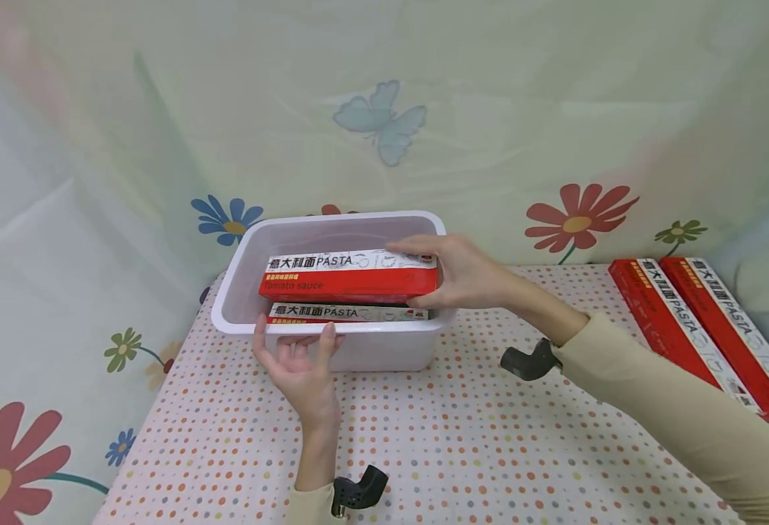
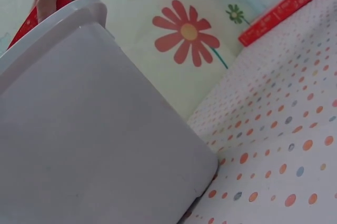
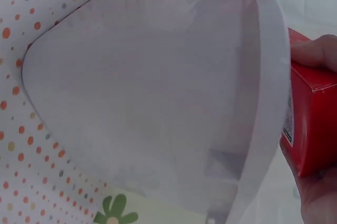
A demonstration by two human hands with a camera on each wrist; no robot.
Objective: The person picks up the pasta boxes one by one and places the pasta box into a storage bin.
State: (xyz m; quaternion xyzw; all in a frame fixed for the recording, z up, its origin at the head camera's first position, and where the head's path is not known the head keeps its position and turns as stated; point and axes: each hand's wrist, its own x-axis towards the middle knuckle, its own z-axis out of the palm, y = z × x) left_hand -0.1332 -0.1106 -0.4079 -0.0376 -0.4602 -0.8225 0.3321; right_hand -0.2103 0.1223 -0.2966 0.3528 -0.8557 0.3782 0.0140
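Note:
A white plastic bin [image 1: 384, 350] stands on the table, and inside it are red-and-white pasta boxes. My right hand [image 1: 466, 273] grips the right end of the upper pasta box [image 1: 352, 281], thumb on the near side and fingers over the top. That box is level with the bin's opening, behind another pasta box [image 1: 352, 313] at the front wall. In the right wrist view, the red end of the held box [image 3: 316, 113] shows between thumb and fingers, just beyond the rim. My left hand [image 1: 302, 372] holds the bin's front rim, palm up, with some fingers bent beneath it.
Two more pasta boxes lie side by side on the table at the right, the nearer one [image 1: 676, 321] and the outer one [image 1: 732, 335]. A dotted cloth [image 1: 463, 437] covers the table. Behind the bin hangs a flowered curtain [image 1: 489, 146].

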